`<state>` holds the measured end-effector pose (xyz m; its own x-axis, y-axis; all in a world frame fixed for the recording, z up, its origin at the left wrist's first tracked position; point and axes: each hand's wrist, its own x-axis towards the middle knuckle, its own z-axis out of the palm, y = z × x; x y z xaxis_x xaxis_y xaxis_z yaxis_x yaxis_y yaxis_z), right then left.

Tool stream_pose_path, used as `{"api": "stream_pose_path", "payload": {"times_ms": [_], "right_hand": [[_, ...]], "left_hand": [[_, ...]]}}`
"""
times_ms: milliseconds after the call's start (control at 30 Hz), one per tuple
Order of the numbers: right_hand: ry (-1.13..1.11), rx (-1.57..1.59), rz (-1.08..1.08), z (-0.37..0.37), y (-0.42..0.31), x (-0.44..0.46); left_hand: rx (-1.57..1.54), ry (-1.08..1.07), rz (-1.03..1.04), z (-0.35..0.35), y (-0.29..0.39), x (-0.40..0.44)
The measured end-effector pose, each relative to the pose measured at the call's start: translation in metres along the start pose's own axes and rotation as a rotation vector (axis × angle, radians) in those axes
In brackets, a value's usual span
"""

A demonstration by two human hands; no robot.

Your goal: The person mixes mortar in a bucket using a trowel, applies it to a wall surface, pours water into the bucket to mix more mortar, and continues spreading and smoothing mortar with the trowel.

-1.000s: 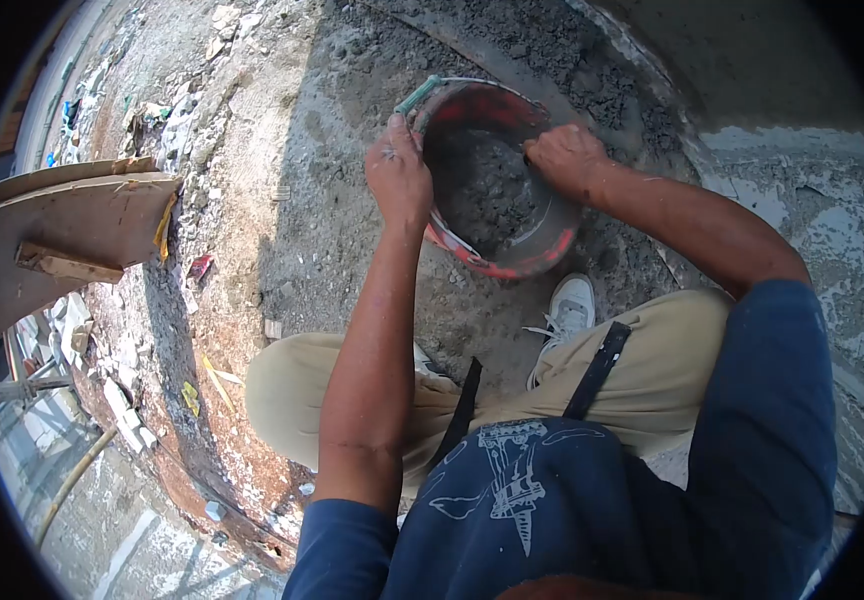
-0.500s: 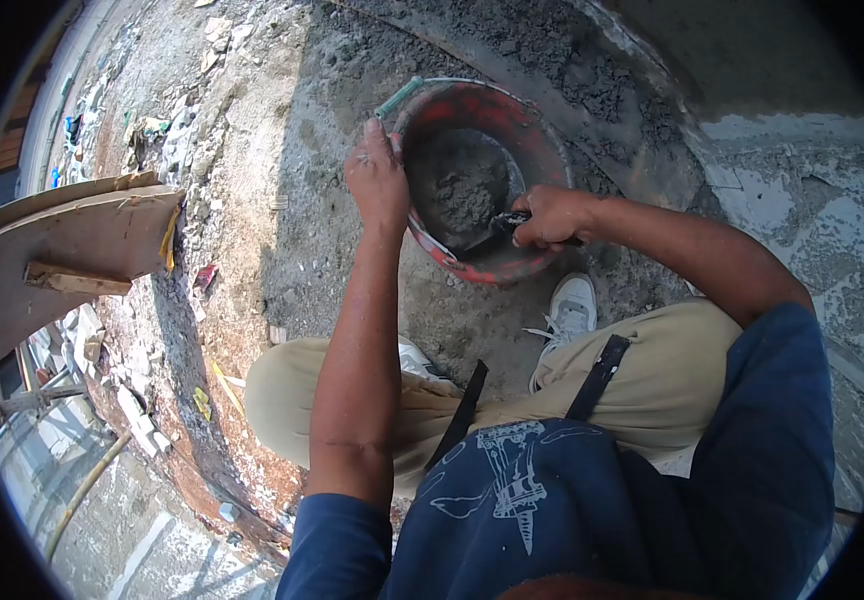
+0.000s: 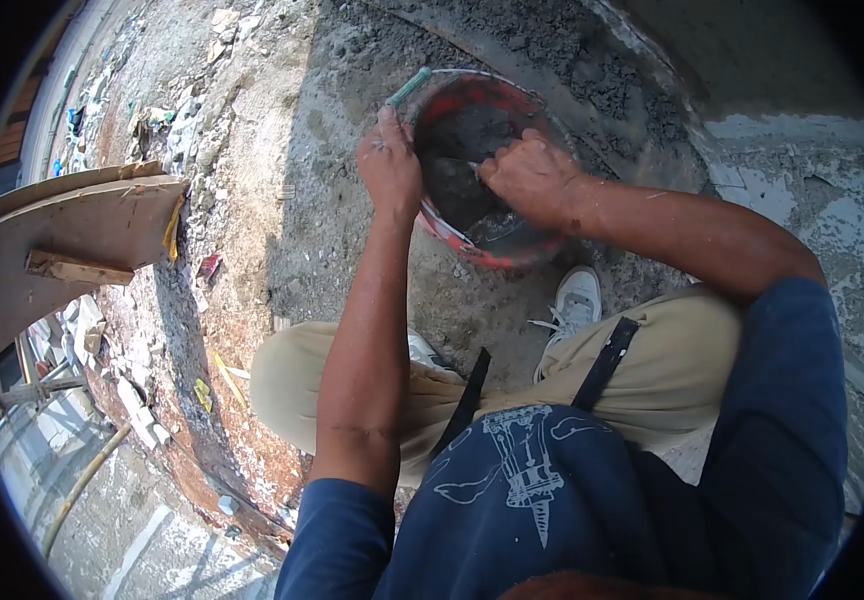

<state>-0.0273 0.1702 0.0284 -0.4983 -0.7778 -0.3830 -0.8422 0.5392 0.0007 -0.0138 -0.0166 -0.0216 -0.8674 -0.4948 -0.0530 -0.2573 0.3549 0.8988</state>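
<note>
A red bucket point(image 3: 499, 260) with a smeared, worn rim stands between my feet, holding wet grey mortar point(image 3: 454, 200). My left hand point(image 3: 389, 165) is closed on the bucket's left rim, just below the green grip point(image 3: 409, 88) of its wire handle. Inside the bucket's mouth, my right hand point(image 3: 532, 182) is wrapped round the handle of a trowel point(image 3: 474, 168). Only a small part of the trowel shows beside my fingers; the rest is hidden by the hand or the mortar.
Loose grey mortar point(image 3: 617, 85) lies on the ground beyond the bucket. My white shoe point(image 3: 579, 297) is close to the bucket's near side. At left are a curved wooden panel point(image 3: 82, 235) and scattered rubble point(image 3: 142, 410). A rough whitish surface point(image 3: 802, 210) lies right.
My right hand has moved up and left over the bucket, turning the trowel deeper into the mortar. The left hand still grips the rim; both appear slightly shifted up and right.
</note>
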Motion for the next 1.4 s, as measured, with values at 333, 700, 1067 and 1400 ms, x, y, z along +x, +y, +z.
{"api": "stream_pose_path", "payload": {"times_ms": [333,700,1067,1400], "right_hand": [[0.037,-0.013,0.236,0.004,0.058,0.013],[0.228,-0.108,0.067,-0.042,0.062,-0.023],[-0.342,0.215,0.211,-0.036,0.019,-0.035],[-0.218,-0.108,0.159,0.01,0.016,0.041]], "left_hand": [[-0.031,0.009,0.061,0.01,-0.003,0.001],[-0.032,-0.002,-0.004,0.007,-0.003,-0.004],[-0.093,-0.008,-0.058,0.006,0.004,-0.004],[0.007,0.045,-0.011,0.012,0.018,-0.013]]}}
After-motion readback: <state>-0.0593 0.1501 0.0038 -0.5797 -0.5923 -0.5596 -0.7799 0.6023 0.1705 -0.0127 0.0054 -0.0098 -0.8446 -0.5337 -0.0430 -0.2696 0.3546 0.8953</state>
